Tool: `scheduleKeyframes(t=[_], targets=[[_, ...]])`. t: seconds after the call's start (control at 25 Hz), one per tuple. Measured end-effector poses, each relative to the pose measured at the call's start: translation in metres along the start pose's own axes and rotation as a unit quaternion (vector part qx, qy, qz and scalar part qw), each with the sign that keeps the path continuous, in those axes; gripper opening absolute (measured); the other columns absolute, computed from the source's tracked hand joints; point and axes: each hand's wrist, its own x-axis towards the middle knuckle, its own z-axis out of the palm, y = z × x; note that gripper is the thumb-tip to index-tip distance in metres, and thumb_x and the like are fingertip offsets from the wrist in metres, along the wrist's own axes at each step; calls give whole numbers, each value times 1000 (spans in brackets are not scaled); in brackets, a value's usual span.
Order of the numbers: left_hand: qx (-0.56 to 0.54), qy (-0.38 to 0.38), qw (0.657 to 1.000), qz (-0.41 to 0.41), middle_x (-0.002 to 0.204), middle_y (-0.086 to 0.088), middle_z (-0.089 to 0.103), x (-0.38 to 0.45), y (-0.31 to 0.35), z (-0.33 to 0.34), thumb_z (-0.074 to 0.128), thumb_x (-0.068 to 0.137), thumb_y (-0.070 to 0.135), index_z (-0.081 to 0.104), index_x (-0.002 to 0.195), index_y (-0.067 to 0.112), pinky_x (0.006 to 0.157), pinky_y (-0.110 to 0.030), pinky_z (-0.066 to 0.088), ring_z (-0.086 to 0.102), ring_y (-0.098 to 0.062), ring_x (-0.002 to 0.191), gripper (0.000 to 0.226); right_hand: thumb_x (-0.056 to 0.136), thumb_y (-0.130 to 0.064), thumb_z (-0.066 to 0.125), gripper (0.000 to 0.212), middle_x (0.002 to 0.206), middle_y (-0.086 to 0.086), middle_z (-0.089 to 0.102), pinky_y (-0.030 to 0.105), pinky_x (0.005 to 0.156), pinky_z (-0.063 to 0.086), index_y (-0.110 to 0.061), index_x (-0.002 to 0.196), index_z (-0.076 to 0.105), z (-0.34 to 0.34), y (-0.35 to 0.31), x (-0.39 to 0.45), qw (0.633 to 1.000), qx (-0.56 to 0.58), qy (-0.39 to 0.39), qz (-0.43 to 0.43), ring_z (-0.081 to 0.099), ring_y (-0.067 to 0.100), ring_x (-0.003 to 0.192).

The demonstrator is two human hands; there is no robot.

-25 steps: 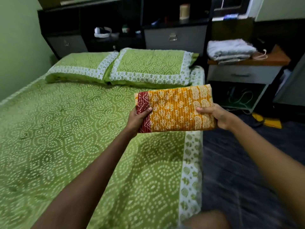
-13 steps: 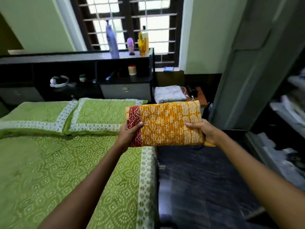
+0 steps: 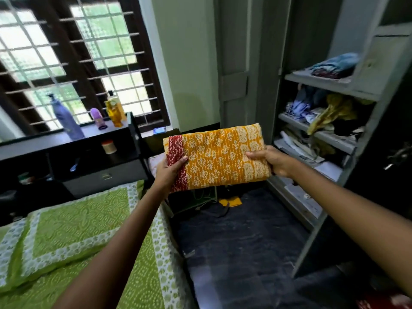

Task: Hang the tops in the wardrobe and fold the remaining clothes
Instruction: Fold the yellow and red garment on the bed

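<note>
On the head view I have both arms stretched forward at chest height. My left hand (image 3: 170, 172) grips the red-banded end of the folded cloth (image 3: 217, 157), thumb on top and fingers underneath; my right hand (image 3: 270, 162) pinches the opposite end the same way. The cloth is a flat yellow rectangle held in the air above the floor (image 3: 240, 237), between the bed (image 3: 73, 237) and the wardrobe (image 3: 365, 139). Its long axis runs left to right, the right end tilted slightly up and nearer the wardrobe. The wardrobe stands open; its shelves (image 3: 323, 136) hold loose, crumpled clothes (image 3: 330, 110), and a blue bundle (image 3: 334, 65) lies on the upper one.
</note>
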Motion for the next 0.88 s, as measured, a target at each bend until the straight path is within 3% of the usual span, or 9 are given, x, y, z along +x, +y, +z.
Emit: scheduleKeyframes(t=[0.12,0.2,0.4,0.56,0.64,0.76,0.88], targets=[[5,-25,1000,-2,96,-5,65,40,2,34,63,88,16,54,115,10,74,-34,56,65,-17,79,29,80,-15,69,46,104,12,68,45,84,53,-3,122,56,-28,0,14,996,45,70,-24,66,28,95],[-6,-42,999,-6,95,-5,66,69,0,59,63,88,15,54,115,9,73,-35,57,66,-18,79,30,81,-13,69,43,98,11,69,41,77,54,-3,121,57,-49,-5,30,991,75,103,-34,66,26,88],[-41,-67,997,-15,99,-8,66,150,-17,126,62,88,14,55,106,15,68,-31,58,66,-21,83,19,86,-17,64,31,96,11,67,50,89,49,-6,114,58,-116,-26,91,988,102,115,-9,64,28,90],[-52,-64,996,-27,98,-5,65,212,-12,174,60,90,16,52,115,12,60,-26,57,65,-18,81,27,91,-24,54,17,75,4,72,37,69,51,-11,94,63,-166,-52,134,970,210,107,-54,68,20,69],[-63,-53,996,-25,99,-5,65,245,-8,194,60,90,17,52,116,11,64,-28,57,65,-19,82,28,84,-35,60,28,78,4,71,33,71,50,-10,97,65,-187,-61,159,956,257,103,-96,67,21,73],[-92,-53,994,-27,103,-5,65,300,-8,228,61,89,17,53,117,12,77,-36,55,65,-21,88,30,48,-50,83,78,107,13,67,37,85,46,-9,113,64,-218,-72,204,935,315,103,-124,62,28,94],[-97,-77,992,-21,108,-4,64,357,-14,263,61,89,19,48,123,14,78,-36,55,65,-21,92,36,36,-50,87,96,119,16,63,41,96,42,-10,120,61,-248,-84,250,919,349,112,-148,60,31,103]])
